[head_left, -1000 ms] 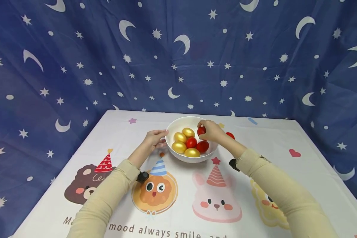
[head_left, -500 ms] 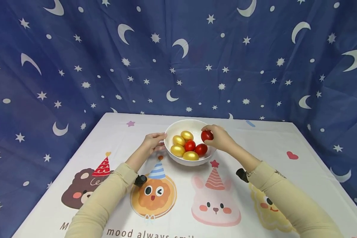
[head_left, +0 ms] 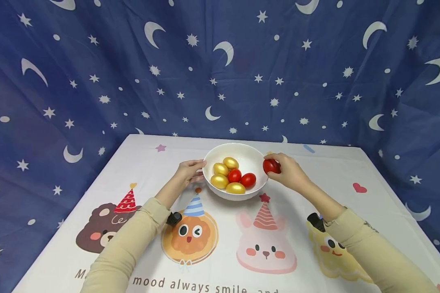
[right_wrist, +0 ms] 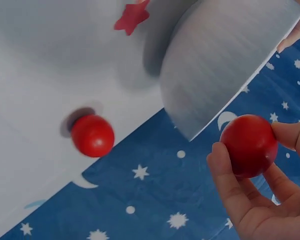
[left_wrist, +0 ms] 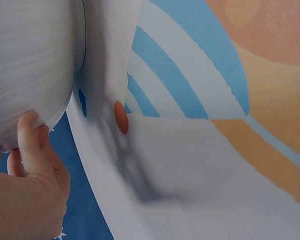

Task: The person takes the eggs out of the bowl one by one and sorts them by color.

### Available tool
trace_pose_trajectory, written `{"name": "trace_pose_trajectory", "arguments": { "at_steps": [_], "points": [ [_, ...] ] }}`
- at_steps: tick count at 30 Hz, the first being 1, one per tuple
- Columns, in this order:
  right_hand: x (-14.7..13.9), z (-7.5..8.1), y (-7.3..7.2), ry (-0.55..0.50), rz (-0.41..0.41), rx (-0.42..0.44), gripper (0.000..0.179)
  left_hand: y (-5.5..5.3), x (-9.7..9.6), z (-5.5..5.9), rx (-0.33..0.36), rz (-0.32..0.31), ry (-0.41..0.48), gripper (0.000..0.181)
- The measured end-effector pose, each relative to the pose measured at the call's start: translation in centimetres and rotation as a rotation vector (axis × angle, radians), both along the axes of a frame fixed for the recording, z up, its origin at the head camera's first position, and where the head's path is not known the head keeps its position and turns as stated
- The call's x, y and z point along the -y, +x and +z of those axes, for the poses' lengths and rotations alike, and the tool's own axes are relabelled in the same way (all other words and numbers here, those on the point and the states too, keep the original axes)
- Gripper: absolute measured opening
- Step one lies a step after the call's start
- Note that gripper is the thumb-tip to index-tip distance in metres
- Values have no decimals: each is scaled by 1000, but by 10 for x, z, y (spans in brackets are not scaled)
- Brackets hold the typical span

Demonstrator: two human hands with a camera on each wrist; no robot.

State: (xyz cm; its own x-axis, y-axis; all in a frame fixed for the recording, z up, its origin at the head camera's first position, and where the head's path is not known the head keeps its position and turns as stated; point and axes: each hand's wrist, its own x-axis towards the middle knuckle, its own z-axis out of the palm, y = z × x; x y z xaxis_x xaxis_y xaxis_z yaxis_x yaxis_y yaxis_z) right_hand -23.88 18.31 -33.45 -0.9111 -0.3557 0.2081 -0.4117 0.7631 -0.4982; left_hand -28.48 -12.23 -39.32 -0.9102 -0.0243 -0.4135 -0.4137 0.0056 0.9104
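Note:
A white bowl stands on the table, holding several shiny gold eggs and two red eggs. My left hand grips the bowl's left side; in the left wrist view its fingers lie against the bowl's outer wall. Between the thumb and fingers of my right hand is another red egg, raised at the bowl's right rim. The right wrist view shows this held egg just outside the rim. One more red egg lies on the tabletop there, hidden behind my right hand in the head view.
A white cloth printed with cartoon animals, party hats and lettering covers the table. Behind its back edge hangs a blue curtain with moons and stars. Each wrist wears a small black camera.
My right hand has lifted the red egg from inside the bowl and carried it right, to the outside of the rim. My left hand has kept its hold on the bowl.

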Motion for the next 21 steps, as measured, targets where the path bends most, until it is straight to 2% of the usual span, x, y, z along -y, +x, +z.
{"name": "trace_pose_trajectory", "arguments": {
  "at_steps": [11, 21],
  "points": [
    [-28, -15, 4, -19, -43, 24, 41, 3, 0, -2, 15, -4, -4, 43],
    [-53, -24, -9, 0, -92, 50, 42, 0, 1, -2, 14, 1, -8, 42]
  ]
}}
